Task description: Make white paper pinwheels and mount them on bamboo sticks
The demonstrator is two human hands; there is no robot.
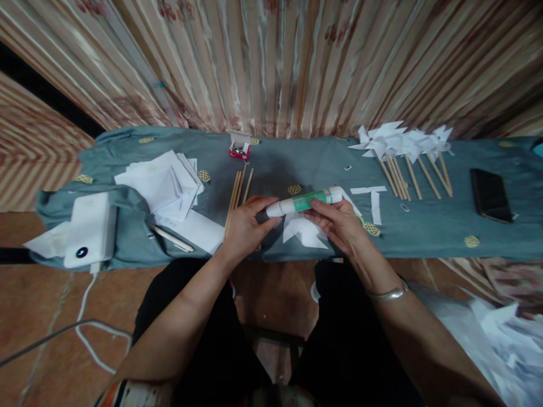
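A white and green glue stick (303, 202) lies slantwise between my two hands, above the near edge of the cloth. My right hand (339, 221) is closed round its body, thumb on the green label. At the other end, the thumb and forefinger of my left hand (251, 222) pinch the white tip. Directly below the glue stick is a folded white paper pinwheel (305, 230), partly hidden by the stick and my right fingers. Several wooden sticks (236, 195) lie just beyond my left hand.
Finished pinwheels on sticks (403, 141) lie at the back right, near a dark phone (491, 195). Paper strips (375, 207) rest nearer. Left are a paper stack (163, 183), a pen (173, 238) and a white device (90, 229). A small red box (240, 148) stands behind.
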